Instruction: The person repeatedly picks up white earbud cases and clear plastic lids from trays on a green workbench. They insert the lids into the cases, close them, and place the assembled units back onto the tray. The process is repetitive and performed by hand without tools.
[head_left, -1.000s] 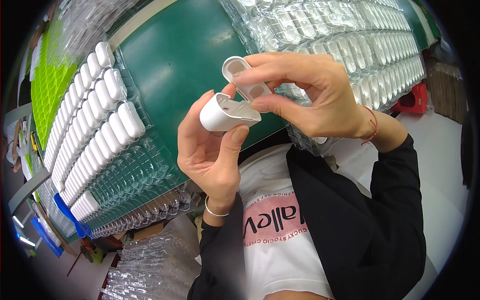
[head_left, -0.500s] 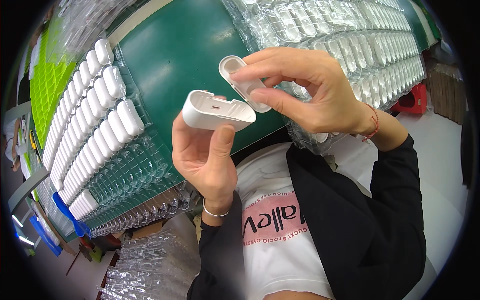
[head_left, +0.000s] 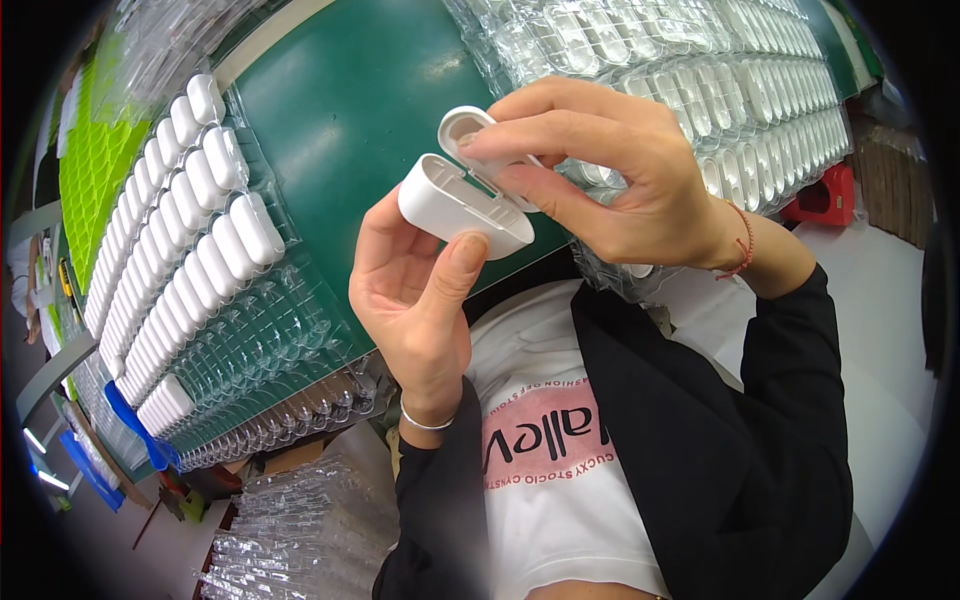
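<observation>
My left hand (head_left: 415, 290) is closed round a white, hollow earbud case body (head_left: 460, 207), its thumb pressed on the near side and its open top tilted upward. Between the thumb and fingers of my right hand (head_left: 620, 170) is a white rounded case lid (head_left: 462, 124), hollow side showing. The lid's lower edge lies against or very close to the rim of the body; whether they are joined there cannot be made out. Both pieces are held above a green table (head_left: 340, 110).
To the left, clear plastic trays (head_left: 290, 330) carry rows of white closed cases (head_left: 225, 160). Further trays (head_left: 690, 90) with white hollow parts stand at the far right. A red holder (head_left: 825, 197) sits beyond them. Stacked clear trays (head_left: 300, 520) are at lower left.
My left hand has brought the case body up and right, turning it so its rim meets the lid's edge. The lid in my right hand has barely shifted.
</observation>
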